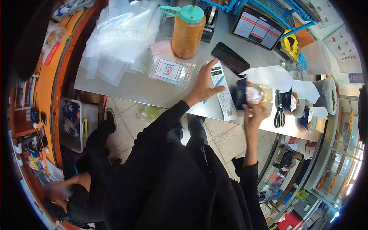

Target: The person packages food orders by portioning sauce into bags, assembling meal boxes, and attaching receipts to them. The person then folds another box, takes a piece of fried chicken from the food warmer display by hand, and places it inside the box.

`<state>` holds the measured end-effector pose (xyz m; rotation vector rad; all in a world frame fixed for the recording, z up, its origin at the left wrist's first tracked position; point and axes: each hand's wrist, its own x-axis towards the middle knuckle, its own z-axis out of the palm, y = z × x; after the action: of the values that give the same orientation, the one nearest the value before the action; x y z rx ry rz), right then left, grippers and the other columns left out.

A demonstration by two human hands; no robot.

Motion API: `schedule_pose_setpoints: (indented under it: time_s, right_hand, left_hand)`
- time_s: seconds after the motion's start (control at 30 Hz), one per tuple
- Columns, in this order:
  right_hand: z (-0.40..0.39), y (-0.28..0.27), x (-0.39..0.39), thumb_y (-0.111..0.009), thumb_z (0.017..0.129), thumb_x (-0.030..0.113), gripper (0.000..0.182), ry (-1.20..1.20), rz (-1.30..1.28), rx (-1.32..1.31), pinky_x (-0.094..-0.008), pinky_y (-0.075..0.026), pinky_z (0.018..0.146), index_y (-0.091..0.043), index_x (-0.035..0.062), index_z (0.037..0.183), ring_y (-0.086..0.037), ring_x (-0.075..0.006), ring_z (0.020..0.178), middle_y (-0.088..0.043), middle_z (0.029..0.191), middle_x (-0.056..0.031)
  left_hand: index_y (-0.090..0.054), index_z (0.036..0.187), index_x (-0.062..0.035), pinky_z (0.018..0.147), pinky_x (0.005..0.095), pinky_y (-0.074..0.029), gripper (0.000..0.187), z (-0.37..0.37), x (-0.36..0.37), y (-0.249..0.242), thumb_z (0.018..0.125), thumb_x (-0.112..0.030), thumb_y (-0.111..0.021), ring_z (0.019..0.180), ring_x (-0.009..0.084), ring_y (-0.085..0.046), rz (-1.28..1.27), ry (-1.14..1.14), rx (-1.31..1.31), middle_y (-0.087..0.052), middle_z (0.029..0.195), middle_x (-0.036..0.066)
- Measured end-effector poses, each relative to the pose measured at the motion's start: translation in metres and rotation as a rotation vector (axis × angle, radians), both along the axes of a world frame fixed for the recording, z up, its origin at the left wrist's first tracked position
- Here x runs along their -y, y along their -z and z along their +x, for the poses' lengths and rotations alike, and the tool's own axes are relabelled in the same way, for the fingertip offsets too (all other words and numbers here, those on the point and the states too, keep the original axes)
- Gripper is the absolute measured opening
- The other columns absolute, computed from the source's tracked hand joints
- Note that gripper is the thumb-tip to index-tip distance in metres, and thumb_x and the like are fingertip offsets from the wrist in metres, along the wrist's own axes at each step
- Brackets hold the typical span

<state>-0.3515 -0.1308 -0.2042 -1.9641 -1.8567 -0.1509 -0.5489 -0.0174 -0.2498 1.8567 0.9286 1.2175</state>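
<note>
My left hand (pixel 203 85) is spread with thumb and fingers apart, at the upper left side of a long printed receipt (pixel 224 97). A blue pen (pixel 219 82) lies slanted across the receipt. To the right, the fingers of my right hand (pixel 255 113) are curled at the near edge of a food box (pixel 240 94) with a dark side and a white flap. A pale wrapped item and something yellow show inside it, partly blurred. A black phone (pixel 230 57) lies beyond the receipt, and black-handled scissors (pixel 280 118) lie right of the box.
A jar of orange-brown sauce (pixel 187 36) with a green lid stands behind plastic bags (pixel 119 42) and a printed zip bag (pixel 168 71). A tablet (pixel 257 27) leans at the back. More open boxes (pixel 304 92) stand right. Another person (pixel 82 191) is at lower left.
</note>
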Motion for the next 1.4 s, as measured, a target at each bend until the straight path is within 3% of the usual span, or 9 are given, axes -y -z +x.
schedule_pose_setpoints:
  time_s: [0.17,0.27,0.4,0.5,0.73,0.83,0.87,1.2,1.4]
  right_hand:
    - [0.035,-0.018,-0.042,-0.068,0.069,0.038,0.046,0.223,0.494,0.173,-0.0449,-0.027,0.087,-0.059,0.0046,0.099,-0.044,-0.0294,0.104,-0.057,0.092,-0.0155]
    - [0.076,-0.045,-0.071,-0.064,0.075,0.037,0.048,0.075,0.074,0.157,-0.0362,-0.042,0.072,-0.055,-0.0005,0.104,-0.055,-0.0272,0.088,-0.058,0.09,-0.0189]
    - [0.075,-0.04,-0.089,-0.056,0.08,0.017,0.034,-0.021,-0.195,-0.429,-0.0302,-0.044,0.049,-0.052,-0.0065,0.105,-0.056,-0.0253,0.049,-0.059,0.067,-0.0179]
    - [0.037,-0.059,-0.08,-0.051,0.082,0.003,0.025,-0.095,-0.164,-1.428,-0.0232,-0.046,0.053,-0.054,-0.004,0.106,-0.058,-0.0122,0.056,-0.06,0.069,-0.0085]
    - [0.067,-0.025,-0.107,-0.061,0.08,0.013,0.016,0.034,-0.113,-0.899,-0.0215,-0.045,0.058,-0.058,-0.003,0.081,-0.058,-0.0106,0.069,-0.062,0.076,-0.0121]
    - [0.08,-0.025,-0.115,-0.062,0.079,0.013,0.015,0.041,-0.122,-0.429,-0.0233,-0.045,0.06,-0.059,-0.0016,0.082,-0.059,-0.0142,0.069,-0.062,0.078,-0.0128]
    - [0.07,-0.036,-0.118,-0.061,0.078,0.007,0.009,-0.184,0.244,-0.565,-0.025,-0.046,0.067,-0.059,-0.0011,0.081,-0.06,-0.0172,0.075,-0.063,0.081,-0.0122]
    - [0.093,-0.042,-0.129,-0.058,0.074,-0.006,0.01,-0.55,0.004,-0.799,-0.0261,-0.046,0.076,-0.063,0.0014,0.078,-0.061,-0.0192,0.083,-0.063,0.089,-0.0116]
    - [0.102,-0.037,-0.115,-0.057,0.074,-0.003,0.029,-0.324,-0.372,-1.166,-0.0296,-0.045,0.084,-0.063,0.0072,0.1,-0.06,-0.0265,0.093,-0.062,0.097,-0.0161]
  left_hand:
    - [-0.055,0.107,-0.0051,0.072,0.0393,-0.046,0.038,0.007,-0.015,-0.061,0.075,-0.026,-0.055,0.083,0.0312,-0.057,0.033,0.057,-0.406,-0.06,0.089,0.014]
    - [-0.054,0.101,-0.0009,0.067,0.04,-0.046,0.031,0.012,-0.017,-0.089,0.077,-0.02,-0.05,0.078,0.0303,-0.058,0.057,0.099,-0.729,-0.058,0.089,0.017]
    - [-0.05,0.11,0.0008,0.074,0.0364,-0.046,0.036,0.03,-0.03,-0.082,0.08,-0.018,-0.048,0.09,0.0291,-0.057,-0.426,0.2,-0.332,-0.057,0.089,0.022]
    - [-0.048,0.113,0.0005,0.073,0.0349,-0.046,0.036,0.043,-0.014,-0.061,0.084,-0.021,-0.049,0.09,0.0272,-0.059,-0.591,0.221,0.324,-0.057,0.093,0.023]
    - [-0.054,0.071,0.0035,0.052,0.0359,-0.044,0.038,0.024,-0.04,-0.061,0.084,-0.032,-0.053,0.06,0.0235,-0.059,-0.037,-0.048,-0.648,-0.056,0.06,0.014]
    - [-0.06,0.077,0.0011,0.051,0.0321,-0.043,0.037,0.024,-0.042,-0.072,0.085,-0.034,-0.051,0.055,0.0198,-0.057,-0.056,-0.112,-0.599,-0.061,0.07,0.013]
    - [-0.063,0.092,-0.0059,0.05,0.0269,-0.042,0.026,0.033,-0.042,-0.065,0.083,-0.028,-0.055,0.054,0.0164,-0.055,-0.06,-0.027,-0.029,-0.064,0.081,0.009]
    - [-0.065,0.094,-0.0054,0.063,0.021,-0.045,0.02,0.022,-0.059,-0.083,0.075,-0.004,-0.061,0.074,0.0108,-0.059,0.185,0.167,-0.159,-0.064,0.095,0.006]
    - [-0.047,0.123,-0.017,0.074,0.0268,-0.044,0.05,0.017,-0.051,-0.077,0.075,-0.007,-0.059,0.084,0.0227,-0.057,-0.573,0.368,0.148,-0.058,0.097,0.01]
